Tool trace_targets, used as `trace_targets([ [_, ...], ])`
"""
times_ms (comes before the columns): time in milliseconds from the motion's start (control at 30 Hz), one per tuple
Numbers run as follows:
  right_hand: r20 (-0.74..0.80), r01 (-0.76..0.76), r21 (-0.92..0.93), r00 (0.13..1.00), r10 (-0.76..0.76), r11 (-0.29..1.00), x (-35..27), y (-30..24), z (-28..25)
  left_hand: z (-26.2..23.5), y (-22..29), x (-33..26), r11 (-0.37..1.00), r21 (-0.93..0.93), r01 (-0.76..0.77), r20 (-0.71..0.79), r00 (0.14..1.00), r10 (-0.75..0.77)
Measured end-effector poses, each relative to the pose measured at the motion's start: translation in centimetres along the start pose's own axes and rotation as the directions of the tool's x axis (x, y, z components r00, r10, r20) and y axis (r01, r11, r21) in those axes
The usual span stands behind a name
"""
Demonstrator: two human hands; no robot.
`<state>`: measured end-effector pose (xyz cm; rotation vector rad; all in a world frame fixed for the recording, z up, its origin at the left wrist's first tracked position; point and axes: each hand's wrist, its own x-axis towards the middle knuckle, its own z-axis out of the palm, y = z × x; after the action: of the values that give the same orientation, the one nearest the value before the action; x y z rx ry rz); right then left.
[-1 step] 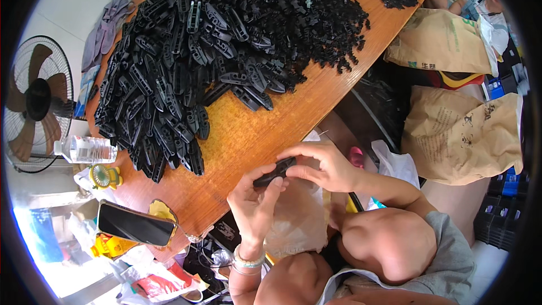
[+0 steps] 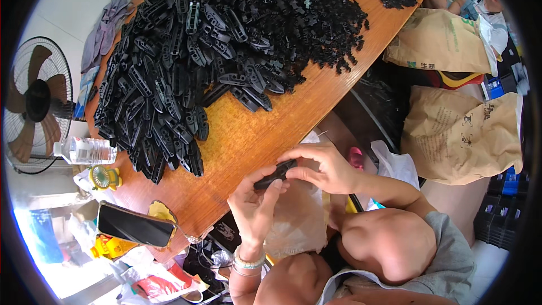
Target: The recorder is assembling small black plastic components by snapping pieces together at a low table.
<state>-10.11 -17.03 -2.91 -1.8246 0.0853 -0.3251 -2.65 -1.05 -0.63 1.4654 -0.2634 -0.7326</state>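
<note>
Orange-brown wooden bench (image 2: pixel 248 141), seen from above, its near edge running diagonally past the two hands.

Nearest: bare knees and a grey garment at the lower edge. A beaded bracelet (image 2: pixel 248 262) is worn on the left wrist.

Left hand (image 2: pixel 255 209): raised just off the bench edge, fingers curled up around the lower end of a long black plastic part (image 2: pixel 275 173). Grip clenched on that part.

Right hand (image 2: pixel 320 166): laid over the other end of the same part, thumb and fingers pinched on it. Grip likewise closed on the part. The part is held between both hands, in the air just off the bench edge, tilted, above a clear plastic bag (image 2: pixel 299 220) that hangs below the hands.

Left of the hands, on the bench corner: a dark phone (image 2: pixel 135 225) lying flat, a small yellow-green handheld fan (image 2: pixel 104 178) beside it, and a clear water bottle (image 2: pixel 84 151) lying on its side at the bench edge.

Farther on the bench: a large heap of black plastic parts (image 2: pixel 214 51) is spread over most of the top, well apart from the hands, with bare wood between.

Off the bench: a standing fan (image 2: pixel 36 101) at far left; brown paper sacks (image 2: pixel 463 135) at right, on the floor side.
</note>
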Motion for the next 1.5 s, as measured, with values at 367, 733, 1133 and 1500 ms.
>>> trace_targets([
  [367, -0.041, 0.103, -0.356, 0.991, -0.126, 0.929, 1.7, 2.4, -4.3, -2.2, 2.0, 5.3, 0.386, 0.74, -0.551, 0.359, 0.809, 0.466],
  [733, -0.451, -0.092, -0.729, 0.81, -0.374, 0.678, 12.9, 7.6, -3.8, 1.9, -0.1, 16.2, -0.043, 0.768, -0.639, 0.507, 0.566, 0.65],
  [1133, -0.27, 0.146, -0.623, 0.882, -0.386, 0.769, 8.5, 5.6, 1.4, -0.8, -1.2, 8.4, 0.099, 0.903, -0.417, 0.271, 0.734, 0.622],
  [1500, -0.474, 0.199, -0.641, 0.657, -0.586, 0.741, 9.8, 7.3, -9.7, 6.3, -2.2, 9.0, -0.129, 0.801, -0.584, 0.549, 0.633, 0.545],
])
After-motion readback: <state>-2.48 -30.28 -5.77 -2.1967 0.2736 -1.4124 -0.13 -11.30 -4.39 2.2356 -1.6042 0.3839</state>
